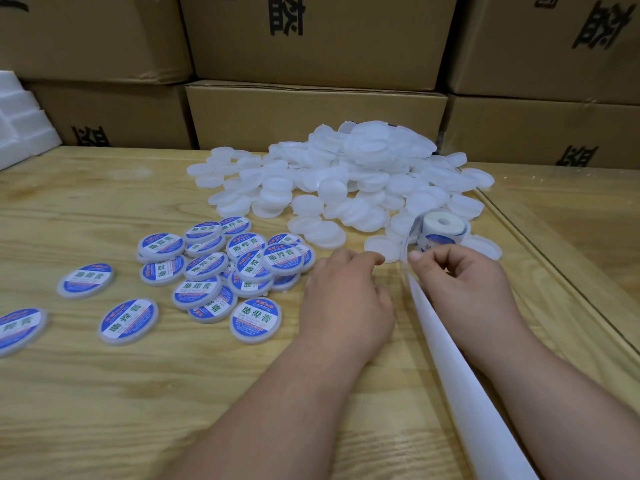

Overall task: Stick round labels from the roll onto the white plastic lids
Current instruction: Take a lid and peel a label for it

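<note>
Head view: we pinch the label strip (404, 252) with our right hand (457, 275) beside the roll (441, 227), while our left hand (346, 292), loosely curled, holds nothing near the bare lids (346, 181). Peeled carelessly, a label could tear or crease.

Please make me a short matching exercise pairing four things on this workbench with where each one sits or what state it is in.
Things:
1. labelled lids
2. blank lids
3. label roll
4. backing strip

Places or states:
A. heaped at the far middle of the table, in front of the cardboard boxes
B. trailing toward the camera between the two forearms
C. spread on the left, blue and white print facing up
D. lying flat at the near right edge of the heap, just beyond the right hand

Pairs: 1-C, 2-A, 3-D, 4-B
</note>
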Action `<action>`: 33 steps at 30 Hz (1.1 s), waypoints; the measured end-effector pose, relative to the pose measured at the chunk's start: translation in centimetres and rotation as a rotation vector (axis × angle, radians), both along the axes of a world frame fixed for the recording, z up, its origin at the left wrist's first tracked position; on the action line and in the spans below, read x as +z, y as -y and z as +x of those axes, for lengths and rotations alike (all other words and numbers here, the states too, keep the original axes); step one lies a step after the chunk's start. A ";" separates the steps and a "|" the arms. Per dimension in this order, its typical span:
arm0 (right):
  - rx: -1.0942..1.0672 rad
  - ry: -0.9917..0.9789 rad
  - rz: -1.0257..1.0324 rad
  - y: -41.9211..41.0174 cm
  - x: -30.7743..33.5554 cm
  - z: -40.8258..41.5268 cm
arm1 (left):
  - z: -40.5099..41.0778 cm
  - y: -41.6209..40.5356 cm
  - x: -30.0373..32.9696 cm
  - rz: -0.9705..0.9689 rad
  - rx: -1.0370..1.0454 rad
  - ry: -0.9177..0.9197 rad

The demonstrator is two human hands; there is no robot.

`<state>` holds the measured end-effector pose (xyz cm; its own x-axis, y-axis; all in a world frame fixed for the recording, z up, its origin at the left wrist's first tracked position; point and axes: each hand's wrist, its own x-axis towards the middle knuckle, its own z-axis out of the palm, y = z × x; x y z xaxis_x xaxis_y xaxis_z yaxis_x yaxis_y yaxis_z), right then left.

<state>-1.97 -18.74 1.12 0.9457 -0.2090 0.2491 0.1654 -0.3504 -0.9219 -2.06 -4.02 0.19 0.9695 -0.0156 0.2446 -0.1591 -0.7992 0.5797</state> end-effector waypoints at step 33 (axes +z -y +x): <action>0.190 -0.256 0.133 0.8 1.3 -0.3 | 0.0 0.0 0.7 -0.795 -0.132 0.036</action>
<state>-2.22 -19.55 2.37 0.9991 -0.0377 -0.0190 -0.0264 -0.2093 -0.9775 -2.07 -4.06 0.89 0.9632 0.0621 0.2616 -0.2528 -0.1229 0.9597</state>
